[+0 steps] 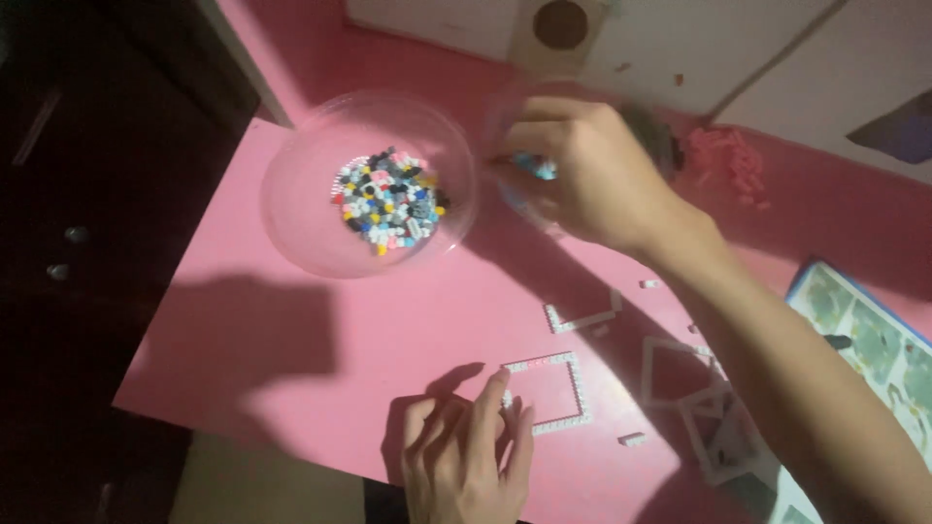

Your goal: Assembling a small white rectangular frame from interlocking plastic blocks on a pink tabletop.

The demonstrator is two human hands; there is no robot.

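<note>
Head: white frame (558, 393) touching left fingers (493, 398)

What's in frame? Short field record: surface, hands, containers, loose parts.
surface: pink table
left hand: resting at the open white brick frame, fingertip at its near-left corner
right hand: reaching into the second clear bowl, contents mostly hidden
clear bowl: mixed small coloured pieces
loose parts: L-shaped white strip; triangular white frames
right edge: printed sheet
</note>
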